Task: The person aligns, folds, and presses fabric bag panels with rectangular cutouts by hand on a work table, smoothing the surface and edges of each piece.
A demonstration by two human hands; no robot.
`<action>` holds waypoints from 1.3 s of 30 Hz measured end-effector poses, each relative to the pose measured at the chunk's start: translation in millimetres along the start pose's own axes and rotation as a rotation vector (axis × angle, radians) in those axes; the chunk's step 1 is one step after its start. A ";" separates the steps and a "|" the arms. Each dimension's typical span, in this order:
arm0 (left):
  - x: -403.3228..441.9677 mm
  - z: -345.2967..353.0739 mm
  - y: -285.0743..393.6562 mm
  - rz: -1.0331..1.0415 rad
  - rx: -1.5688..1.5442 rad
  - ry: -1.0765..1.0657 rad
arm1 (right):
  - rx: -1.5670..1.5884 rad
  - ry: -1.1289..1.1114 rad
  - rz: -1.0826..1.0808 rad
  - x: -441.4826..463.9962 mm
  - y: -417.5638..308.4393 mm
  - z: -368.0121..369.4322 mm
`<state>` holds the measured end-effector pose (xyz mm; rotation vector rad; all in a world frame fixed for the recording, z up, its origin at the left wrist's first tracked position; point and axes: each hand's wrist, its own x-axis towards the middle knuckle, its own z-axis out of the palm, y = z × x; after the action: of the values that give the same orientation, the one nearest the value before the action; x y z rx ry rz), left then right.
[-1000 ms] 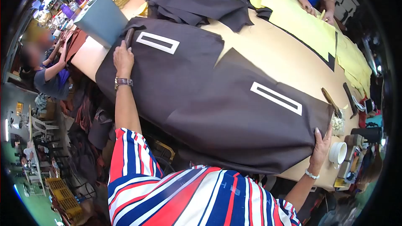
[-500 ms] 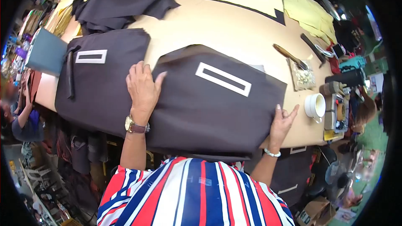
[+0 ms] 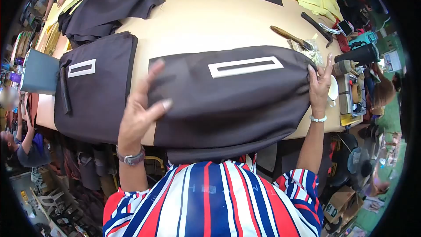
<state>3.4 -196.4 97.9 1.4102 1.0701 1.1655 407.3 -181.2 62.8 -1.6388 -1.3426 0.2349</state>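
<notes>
Tabletop: tan (image 3: 210,22), running across the view in front of a person in a striped shirt (image 3: 206,202).
Dark brown fabric panel: lies along the near edge (image 3: 228,101), its lower side draping over, its right end bunched into folds. Gentle tension from the right, with a flat palm smoothing leftward, would likely settle it without skewing the white rectangular frame (image 3: 248,71) on top.
Fabric stack: just left of the panel (image 3: 103,101), bearing a similar frame and a dark curved bar (image 3: 65,87); a sweeping left arm could disturb it.
Blue-grey box: beside the stack's left side (image 3: 40,72).
Left hand: wide open, fingers spread (image 3: 142,109), at the panel's left end; whether it touches is unclear.
Right hand: thumb and fingers pinch the gathered right edge (image 3: 320,83), other fingers extended.
Black tumbler: beyond the right hand (image 3: 357,54).
Wooden-handled brush: behind the panel's right end (image 3: 285,33), close enough to snag cloth.
White mug: just beside the right hand, partly hidden (image 3: 333,88), easily knocked.
</notes>
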 end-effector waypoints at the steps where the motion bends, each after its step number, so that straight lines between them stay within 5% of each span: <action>1: -8.9 -9.0 -7.3 -0.136 0.000 -0.165 | 0.007 -0.031 0.017 2.8 6.4 -0.3; 5: -44.2 -0.5 -47.0 -0.414 -0.072 -0.299 | -0.257 -0.139 -0.061 -30.2 33.7 12.1; 10: -45.7 15.0 -54.6 -0.346 0.074 0.190 | -0.154 -0.085 -0.046 -40.1 36.2 18.0; 14: -21.4 19.4 -62.2 -0.117 0.330 0.322 | -0.208 -0.015 -0.140 -24.2 28.3 26.9; 21: -21.7 28.7 -62.3 -0.176 0.561 0.170 | -0.216 -0.068 -0.138 -28.6 37.9 38.2; 24: -25.1 35.4 -61.7 -0.193 0.538 0.206 | -0.242 -0.162 0.146 -26.4 27.0 26.6; 28: -10.7 51.9 -63.6 -0.174 0.403 0.224 | 0.162 -0.183 0.284 -10.8 29.8 38.9; 32: 10.9 61.4 -73.1 -0.107 0.460 0.191 | -0.094 -0.136 0.151 -12.0 27.6 45.5; 39: 20.0 42.2 -45.1 0.043 0.497 0.125 | -0.004 0.123 0.087 -43.4 38.6 11.0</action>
<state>46.2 -177.0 53.2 1.7613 1.4962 1.0701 408.8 -208.6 10.4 -1.6890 -1.1818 0.1807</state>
